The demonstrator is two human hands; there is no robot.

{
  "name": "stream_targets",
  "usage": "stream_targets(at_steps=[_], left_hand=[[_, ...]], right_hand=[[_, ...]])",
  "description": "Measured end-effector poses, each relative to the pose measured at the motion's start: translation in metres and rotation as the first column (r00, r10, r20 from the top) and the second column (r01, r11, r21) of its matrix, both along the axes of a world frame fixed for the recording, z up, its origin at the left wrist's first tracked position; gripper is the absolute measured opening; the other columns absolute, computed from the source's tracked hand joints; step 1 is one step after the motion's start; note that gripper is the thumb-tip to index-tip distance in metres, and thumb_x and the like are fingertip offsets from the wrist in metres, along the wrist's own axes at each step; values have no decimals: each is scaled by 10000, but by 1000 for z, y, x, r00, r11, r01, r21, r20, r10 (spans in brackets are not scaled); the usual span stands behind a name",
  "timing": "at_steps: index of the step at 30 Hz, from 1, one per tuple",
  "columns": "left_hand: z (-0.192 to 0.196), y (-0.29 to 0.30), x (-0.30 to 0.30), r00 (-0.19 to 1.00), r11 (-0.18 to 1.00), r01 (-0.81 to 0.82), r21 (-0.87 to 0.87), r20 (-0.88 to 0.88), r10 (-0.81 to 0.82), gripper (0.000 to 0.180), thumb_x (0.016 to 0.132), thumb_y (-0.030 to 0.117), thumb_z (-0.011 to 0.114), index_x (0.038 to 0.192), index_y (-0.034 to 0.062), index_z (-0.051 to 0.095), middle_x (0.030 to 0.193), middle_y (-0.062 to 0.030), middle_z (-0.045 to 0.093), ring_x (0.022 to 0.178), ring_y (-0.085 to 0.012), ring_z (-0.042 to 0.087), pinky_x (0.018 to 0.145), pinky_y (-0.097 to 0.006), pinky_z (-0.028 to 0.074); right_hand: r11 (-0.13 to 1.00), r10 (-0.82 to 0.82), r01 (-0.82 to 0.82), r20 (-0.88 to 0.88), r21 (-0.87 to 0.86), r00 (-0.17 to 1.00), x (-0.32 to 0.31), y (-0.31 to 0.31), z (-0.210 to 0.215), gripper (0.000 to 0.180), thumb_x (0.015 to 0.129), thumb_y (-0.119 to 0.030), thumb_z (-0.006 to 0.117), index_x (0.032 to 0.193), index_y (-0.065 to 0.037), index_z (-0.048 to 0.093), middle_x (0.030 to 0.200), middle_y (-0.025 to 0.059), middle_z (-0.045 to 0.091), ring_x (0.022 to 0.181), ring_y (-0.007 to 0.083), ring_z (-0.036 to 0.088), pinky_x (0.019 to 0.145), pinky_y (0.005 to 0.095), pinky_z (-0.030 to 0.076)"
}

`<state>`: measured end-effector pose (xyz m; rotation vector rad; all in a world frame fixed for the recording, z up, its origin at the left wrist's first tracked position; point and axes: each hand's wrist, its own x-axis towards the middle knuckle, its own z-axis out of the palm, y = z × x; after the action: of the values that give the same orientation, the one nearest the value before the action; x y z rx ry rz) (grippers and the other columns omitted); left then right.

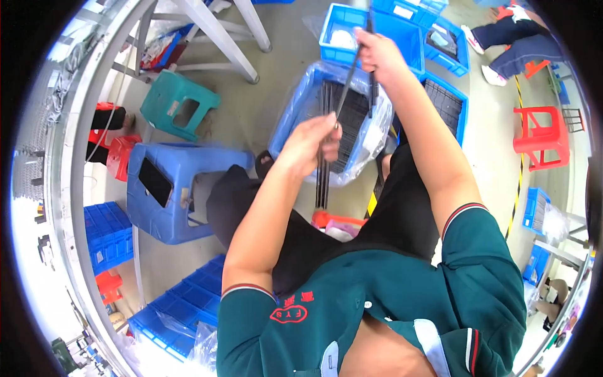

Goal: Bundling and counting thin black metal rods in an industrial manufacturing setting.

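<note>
Head view — left hand (312,141) and right hand (377,53) both gripping thin dark rods (322,179) above the plastic-lined blue bin (295,116) — sorting them, apparently.

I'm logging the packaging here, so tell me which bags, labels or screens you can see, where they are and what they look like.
Clear plastic bag: lines the blue crate of dark rods in front of the person, crinkled and see-through.
Dark flat screen: lies on the blue stool at left, a black rectangle, unlit.
White label: on a blue crate at top, a small rectangle.
Clear plastic bag: bottom left by stacked blue crates, crumpled.
</note>
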<state>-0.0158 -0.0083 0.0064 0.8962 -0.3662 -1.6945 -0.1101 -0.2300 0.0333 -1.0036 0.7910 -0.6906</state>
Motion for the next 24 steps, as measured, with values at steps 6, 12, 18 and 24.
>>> stream_targets(at_steps=[6,12,18,24], left_hand=[[-3,8,21,984,984,-173,-44,-47,171,312,886,336,582,806,38,541,883,-103,589,775,-256,621,741,-444,542],[-2,0,23,981,975,-191,-111,-40,188,348,911,376,521,761,63,546,949,-120,593,850,-288,622,785,-497,529],[1,3,20,975,982,-163,-100,-166,145,355,886,423,551,750,95,540,732,-2,437,604,-132,401,527,-274,343],[1,0,41,850,858,-513,-16,-148,506,300,907,371,544,798,93,527,705,2,470,557,-117,416,501,-276,369]], right_hand=[[996,57,-67,-154,-61,986,-11,15,7,293,859,-352,615,768,-89,522,504,-56,368,378,61,314,356,232,217],[843,473,-533,-370,-72,799,13,92,5,272,863,-281,598,739,-43,553,573,9,531,455,79,440,404,235,325],[738,421,-615,-521,-279,742,20,95,3,304,838,-294,628,783,5,625,635,46,629,589,106,598,592,253,467],[828,399,-524,-446,-200,801,15,96,-7,309,895,-295,544,787,-6,534,608,55,570,491,113,515,451,272,410]])
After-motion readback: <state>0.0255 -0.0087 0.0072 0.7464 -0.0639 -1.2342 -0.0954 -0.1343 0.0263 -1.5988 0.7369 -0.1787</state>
